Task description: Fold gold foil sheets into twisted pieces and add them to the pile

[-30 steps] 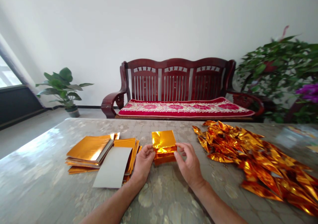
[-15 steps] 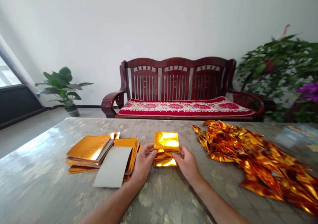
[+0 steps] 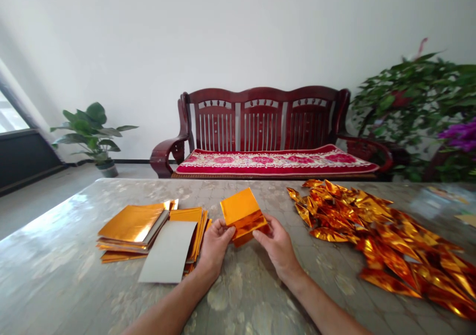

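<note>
Two bare hands hold one shiny gold paper (image 3: 243,215) just above the surface (image 3: 241,295), near the middle of it. The left hand (image 3: 214,246) pinches the left edge of the gold paper, with the thumb on top and the fingers under it, so its grip is closed on the paper. The right hand (image 3: 277,246) pinches the right side of the gold paper the same way, and its grip is closed on the paper too. The gold paper is partly folded and tilted, with its far left corner lifted up. The upper part looks flat and bright yellow, and the lower part near the hands is darker orange and a bit crinkled. Just left of the gold paper lies a stack of flat gold sheets (image 3: 134,226) on the surface, spread out a little like a fan. One sheet (image 3: 169,251) on that stack lies with its plain grey side up, and the left hand is right beside it. To the right of the gold paper, a little apart from it, lies a big pile of folded gold pieces (image 3: 375,236), long and pointy, all heaped together. Far behind the gold paper, past the surface, stands a dark red wooden bench (image 3: 260,122) with a red flowered cushion (image 3: 275,160). A green plant (image 3: 92,132) stands on the floor far left of the gold paper, and leafy plants (image 3: 420,102) stand far right.
</note>
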Demonstrator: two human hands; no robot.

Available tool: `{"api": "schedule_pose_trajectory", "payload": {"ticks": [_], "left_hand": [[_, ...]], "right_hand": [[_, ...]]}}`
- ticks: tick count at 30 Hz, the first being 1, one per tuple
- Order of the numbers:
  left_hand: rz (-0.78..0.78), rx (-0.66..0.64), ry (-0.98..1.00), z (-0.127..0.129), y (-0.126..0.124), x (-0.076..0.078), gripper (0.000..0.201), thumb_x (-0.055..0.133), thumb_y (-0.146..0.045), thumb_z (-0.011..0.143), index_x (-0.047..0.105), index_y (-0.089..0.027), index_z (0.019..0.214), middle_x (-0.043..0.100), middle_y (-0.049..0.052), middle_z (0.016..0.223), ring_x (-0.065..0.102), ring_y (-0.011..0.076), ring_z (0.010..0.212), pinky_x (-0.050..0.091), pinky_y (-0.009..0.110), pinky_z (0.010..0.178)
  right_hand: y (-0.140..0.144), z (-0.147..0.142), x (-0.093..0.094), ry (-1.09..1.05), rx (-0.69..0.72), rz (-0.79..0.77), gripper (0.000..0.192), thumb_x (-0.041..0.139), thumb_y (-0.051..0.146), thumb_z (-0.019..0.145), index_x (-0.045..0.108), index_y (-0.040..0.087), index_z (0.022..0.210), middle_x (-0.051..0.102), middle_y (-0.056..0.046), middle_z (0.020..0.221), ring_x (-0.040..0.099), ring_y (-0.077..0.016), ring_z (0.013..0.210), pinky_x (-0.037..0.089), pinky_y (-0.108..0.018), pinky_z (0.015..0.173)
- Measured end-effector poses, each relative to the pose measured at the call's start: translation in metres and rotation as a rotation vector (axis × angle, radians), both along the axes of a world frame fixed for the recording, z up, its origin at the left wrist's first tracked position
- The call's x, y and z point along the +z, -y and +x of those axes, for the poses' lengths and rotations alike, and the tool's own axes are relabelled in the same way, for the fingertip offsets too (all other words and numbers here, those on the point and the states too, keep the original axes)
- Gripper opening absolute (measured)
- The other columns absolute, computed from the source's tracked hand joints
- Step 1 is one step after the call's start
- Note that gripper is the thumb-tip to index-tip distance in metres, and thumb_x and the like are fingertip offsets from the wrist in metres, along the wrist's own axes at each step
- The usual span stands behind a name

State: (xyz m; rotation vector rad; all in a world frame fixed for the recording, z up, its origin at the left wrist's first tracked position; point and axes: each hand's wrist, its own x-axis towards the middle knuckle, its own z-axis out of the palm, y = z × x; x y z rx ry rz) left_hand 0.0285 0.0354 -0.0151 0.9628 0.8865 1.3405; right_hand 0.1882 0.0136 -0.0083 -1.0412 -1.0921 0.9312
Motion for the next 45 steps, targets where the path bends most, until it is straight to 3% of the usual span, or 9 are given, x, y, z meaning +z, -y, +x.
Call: {"api": "schedule_pose_trajectory", "payload": {"ticks": [2,5,9,14,19,26,30,40,45], "left_hand": [[0.007,0.006,-0.075,0.0,-0.001,-0.001,0.04,0.08,-0.039,0.066,0.058,-0.017,0.092,0.071,0.004,0.089,0.067,0.0167,0.076,0.051,0.026,0.067],[0.052,0.189,-0.251,-0.006,-0.005,-0.002,0.052,0.078,-0.035,0.067,0.055,-0.016,0.111,0.066,0.007,0.1,0.065,0.0152,0.076,0.052,0.028,0.068],[0.306,0.397,-0.471,-0.014,-0.002,-0.002,0.045,0.071,-0.028,0.076,0.054,-0.019,0.117,0.059,0.002,0.097,0.056,0.0103,0.068,0.05,0.027,0.07],[0.575,0.165,-0.578,-0.005,0.019,-0.001,0.034,0.064,-0.019,0.082,0.055,-0.021,0.114,0.064,0.002,0.095,0.062,0.0141,0.082,0.051,0.027,0.075],[0.562,0.126,-0.679,0.004,0.026,-0.002,0.035,0.068,-0.013,0.075,0.055,-0.021,0.107,0.066,0.001,0.097,0.063,0.0158,0.087,0.052,0.03,0.08],[0.552,0.13,-0.64,0.003,0.024,-0.003,0.031,0.064,-0.014,0.08,0.055,-0.021,0.109,0.066,0.0,0.092,0.064,0.0142,0.085,0.052,0.029,0.08],[0.511,0.145,-0.558,0.003,0.022,-0.005,0.03,0.063,-0.016,0.084,0.052,-0.02,0.112,0.063,-0.004,0.08,0.062,0.0118,0.076,0.052,0.026,0.077],[0.404,0.09,-0.328,0.003,0.018,-0.008,0.029,0.064,-0.019,0.083,0.052,-0.02,0.11,0.061,-0.004,0.079,0.063,0.0102,0.074,0.052,0.022,0.073],[0.325,0.046,-0.177,0.005,0.019,-0.002,0.029,0.067,-0.021,0.081,0.053,-0.019,0.107,0.063,-0.002,0.078,0.064,0.0107,0.072,0.052,0.022,0.07]], "right_hand": [[-0.001,0.003,-0.001,0.04,-0.061,0.005,0.046,0.072,0.034,0.072,0.059,0.017,0.113,0.073,-0.01,0.107,0.07,-0.026,0.094,0.057,-0.039,0.084],[-0.002,0.01,-0.003,0.193,-0.179,0.035,0.043,0.065,0.034,0.078,0.059,0.016,0.116,0.073,-0.01,0.103,0.07,-0.0252,0.089,0.057,-0.038,0.08],[-0.002,0.018,-0.005,0.578,-0.305,0.184,0.04,0.054,0.023,0.083,0.059,0.018,0.122,0.07,-0.01,0.113,0.067,-0.0234,0.095,0.054,-0.038,0.085],[0.004,0.015,-0.004,1.022,-0.261,0.428,0.051,0.046,0.009,0.086,0.051,0.019,0.135,0.069,-0.008,0.102,0.064,-0.0218,0.09,0.051,-0.037,0.083],[0.012,0.007,0.003,1.242,-0.212,0.598,0.051,0.045,0.009,0.091,0.043,0.015,0.142,0.067,-0.006,0.088,0.058,-0.0228,0.08,0.045,-0.036,0.071],[0.017,0.0,0.007,1.311,-0.183,0.694,0.041,0.042,0.014,0.098,0.045,0.017,0.139,0.068,-0.005,0.088,0.056,-0.021,0.078,0.038,-0.036,0.071],[0.017,0.0,0.008,1.217,-0.224,0.633,0.04,0.049,0.015,0.096,0.049,0.017,0.135,0.067,-0.005,0.087,0.056,-0.0213,0.08,0.04,-0.035,0.074],[0.015,0.005,0.012,1.026,-0.216,0.543,0.003,0.066,0.023,0.089,0.068,0.023,0.092,0.068,-0.003,0.087,0.056,-0.0212,0.087,0.041,-0.034,0.078],[0.015,0.005,0.011,1.015,-0.201,0.531,0.005,0.067,0.026,0.089,0.068,0.023,0.086,0.068,-0.002,0.082,0.055,-0.0201,0.084,0.04,-0.033,0.076]]}}
